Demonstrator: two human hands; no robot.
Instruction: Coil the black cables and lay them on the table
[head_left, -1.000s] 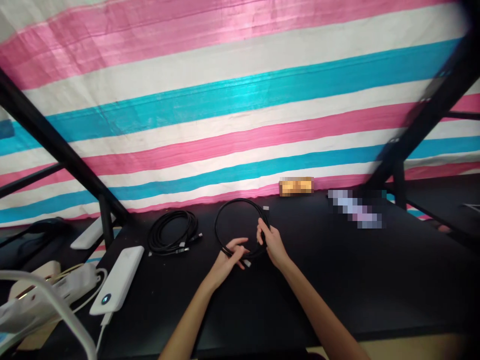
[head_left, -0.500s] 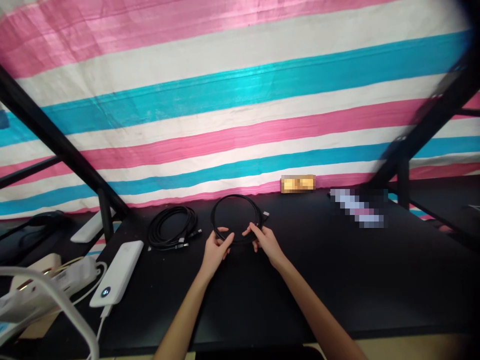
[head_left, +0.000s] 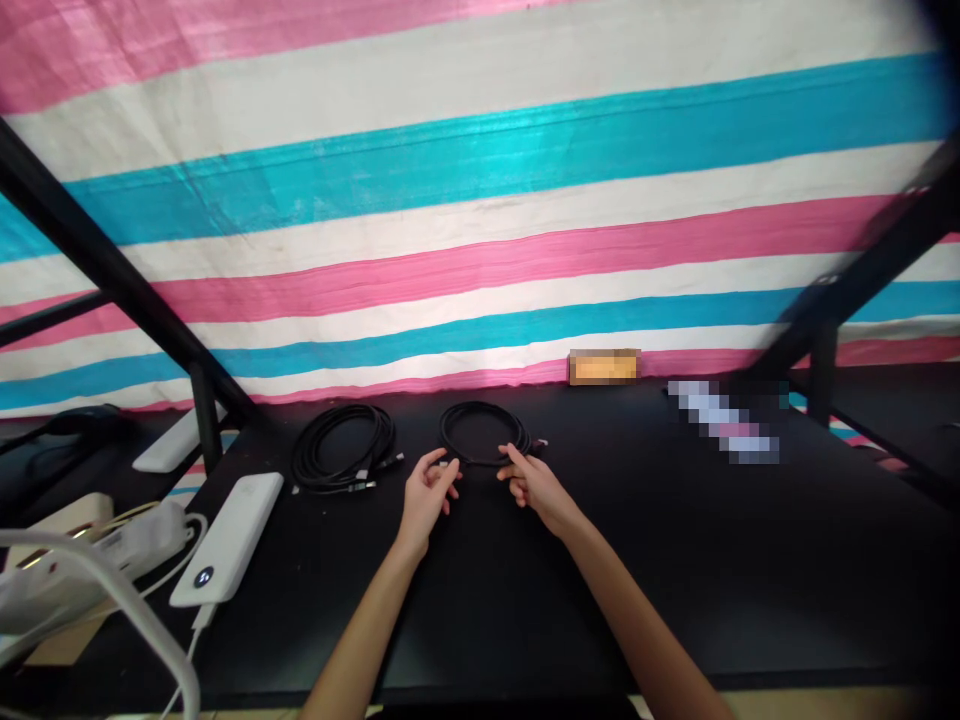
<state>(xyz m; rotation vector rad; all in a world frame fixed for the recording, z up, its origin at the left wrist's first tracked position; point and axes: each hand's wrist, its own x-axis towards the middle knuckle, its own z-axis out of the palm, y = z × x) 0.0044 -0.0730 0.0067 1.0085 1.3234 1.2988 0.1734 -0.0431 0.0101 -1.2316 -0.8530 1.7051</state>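
A coiled black cable [head_left: 484,404] lies flat on the black table in front of both hands, with a connector at its right side. My left hand [head_left: 429,498] is at the coil's lower left, its thumb and fingers apart and nothing held between them. At the lower right edge of the coil is my right hand [head_left: 541,488], with loosely curled, parted fingers close to the cable; whether a fingertip touches it is hard to tell. Left of these, a larger coiled black cable [head_left: 304,450] rests with its plugs pointing right.
A white power bank [head_left: 238,530] with a cable plugged in lies at the left, beside a white power strip [head_left: 142,545]. Toward the back are a blurred orange box [head_left: 604,368] and a blurred pale packet [head_left: 724,425]. Black frame bars [head_left: 127,270] slant at both sides.
The coiled cable has gone from raised between both hands to flat on the table. Both hands have let go of it, and the left has drawn slightly away.
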